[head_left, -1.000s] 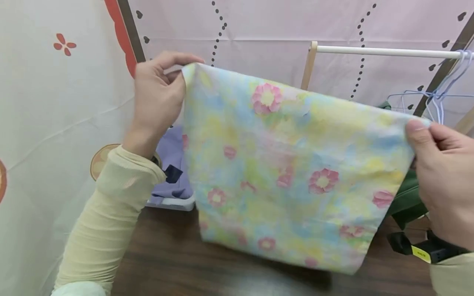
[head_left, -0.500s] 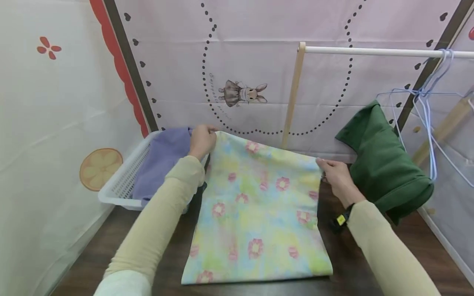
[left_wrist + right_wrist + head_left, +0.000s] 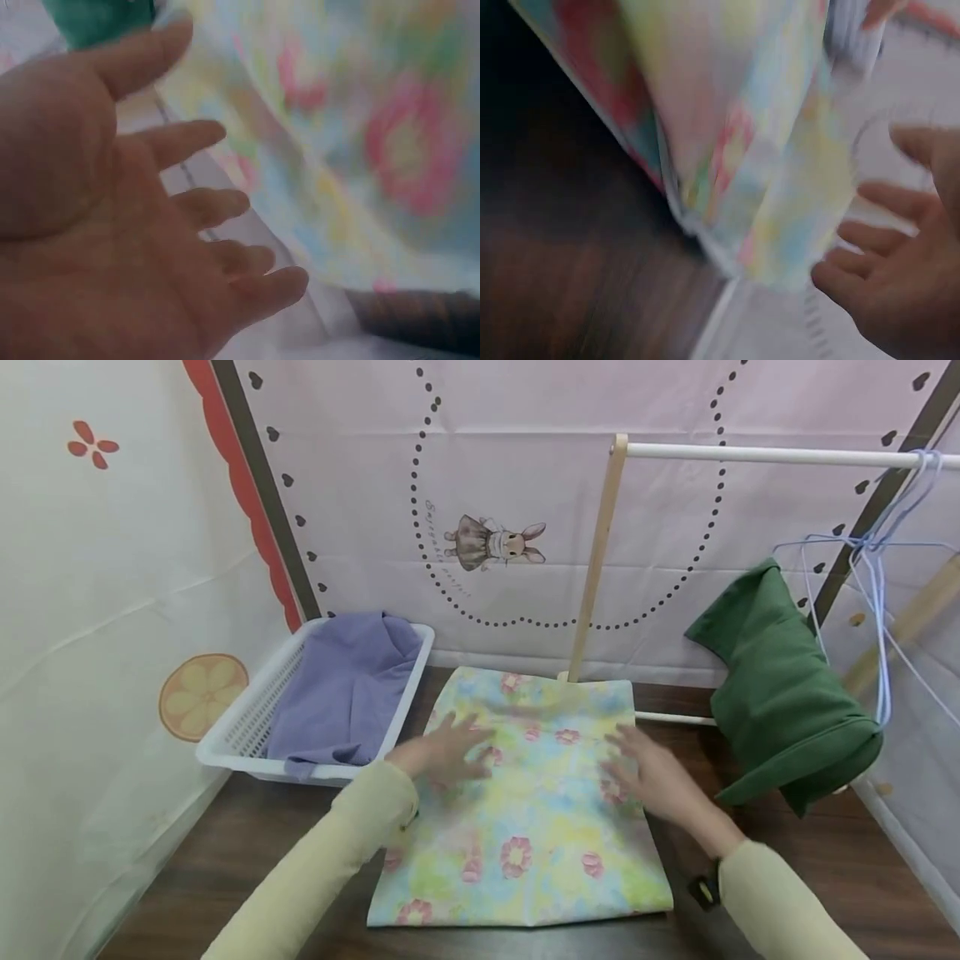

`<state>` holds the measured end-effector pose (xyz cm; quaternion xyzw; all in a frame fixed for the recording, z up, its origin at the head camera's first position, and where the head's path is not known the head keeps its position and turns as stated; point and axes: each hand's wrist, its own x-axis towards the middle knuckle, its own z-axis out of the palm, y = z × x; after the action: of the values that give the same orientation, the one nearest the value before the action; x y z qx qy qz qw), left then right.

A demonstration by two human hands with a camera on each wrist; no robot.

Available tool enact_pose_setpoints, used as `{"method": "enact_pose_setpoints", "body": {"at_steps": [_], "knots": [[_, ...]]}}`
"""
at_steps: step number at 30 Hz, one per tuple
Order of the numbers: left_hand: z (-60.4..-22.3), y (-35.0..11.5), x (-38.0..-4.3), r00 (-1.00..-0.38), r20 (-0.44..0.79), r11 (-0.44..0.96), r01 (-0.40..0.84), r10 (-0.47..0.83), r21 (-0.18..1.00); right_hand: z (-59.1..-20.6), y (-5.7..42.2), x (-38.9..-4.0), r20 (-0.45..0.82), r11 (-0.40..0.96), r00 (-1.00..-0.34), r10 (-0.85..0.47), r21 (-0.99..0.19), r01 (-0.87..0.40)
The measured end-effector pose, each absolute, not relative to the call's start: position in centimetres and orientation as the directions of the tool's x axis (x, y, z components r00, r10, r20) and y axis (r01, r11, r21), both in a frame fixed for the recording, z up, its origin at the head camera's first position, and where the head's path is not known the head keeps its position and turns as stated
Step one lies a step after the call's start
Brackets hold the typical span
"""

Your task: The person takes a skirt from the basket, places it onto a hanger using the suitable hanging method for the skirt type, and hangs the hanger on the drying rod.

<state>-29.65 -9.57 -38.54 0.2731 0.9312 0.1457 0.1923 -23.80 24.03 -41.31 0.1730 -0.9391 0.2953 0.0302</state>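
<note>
A pastel floral cloth (image 3: 540, 802) lies spread on the dark table, its wide near edge facing me and its far end reaching the rack's post. Over its left side is my left hand (image 3: 450, 750), blurred, with fingers spread and holding nothing. My right hand (image 3: 654, 777) is at the cloth's right edge, fingers also spread and free of the fabric. In the left wrist view the palm and fingers stand apart from the cloth (image 3: 345, 142). Layered edges of the cloth (image 3: 720, 112) show in the right wrist view, with the fingertips close to it.
At the back left, a white basket (image 3: 247, 766) holds a purple cloth (image 3: 337, 702). A rack with a white rod (image 3: 750, 452) and wooden post (image 3: 597, 560) stands behind. Blue hangers (image 3: 873, 552) hang at right above a bulky green fabric item (image 3: 795, 702).
The cloth has come down from the raised hands and now lies flat on the table. Both hands have let go of its far corners and come nearer over it.
</note>
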Motion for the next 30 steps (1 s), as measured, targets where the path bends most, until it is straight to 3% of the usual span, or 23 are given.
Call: {"method": "enact_pose_setpoints", "body": {"at_steps": [3, 5, 9, 12, 17, 30], "knots": [[-39.6, -9.8, -26.1, -0.712, -0.284, 0.761, 0.543, 0.642, 0.355, -41.6, 22.8, -20.5, 0.105, 0.759, -0.874, -0.475, -0.454, -0.467], [-40.4, -10.1, -24.5, -0.681, -0.281, 0.733, 0.583, 0.676, 0.35, -42.0, 22.3, -19.0, 0.013, 0.728, -0.836, -0.548, -0.486, -0.484], [-42.2, -10.6, -23.2, -0.663, -0.318, 0.734, 0.582, 0.678, 0.351, -43.1, 22.0, -17.4, -0.199, 0.703, -0.771, -0.605, -0.589, -0.399], [-43.3, -10.8, -23.1, -0.676, -0.336, 0.754, 0.566, 0.656, 0.334, -43.7, 22.0, -17.2, -0.282, 0.732, -0.761, -0.584, -0.588, -0.344], [-44.3, -10.8, -22.9, -0.704, -0.32, 0.771, 0.55, 0.634, 0.321, -44.0, 21.8, -17.3, -0.304, 0.772, -0.772, -0.558, -0.532, -0.348], [-44.6, -10.8, -23.0, -0.713, -0.33, 0.784, 0.533, 0.619, 0.317, -43.9, 21.8, -17.3, -0.299, 0.774, -0.775, -0.557, -0.525, -0.354]]}}
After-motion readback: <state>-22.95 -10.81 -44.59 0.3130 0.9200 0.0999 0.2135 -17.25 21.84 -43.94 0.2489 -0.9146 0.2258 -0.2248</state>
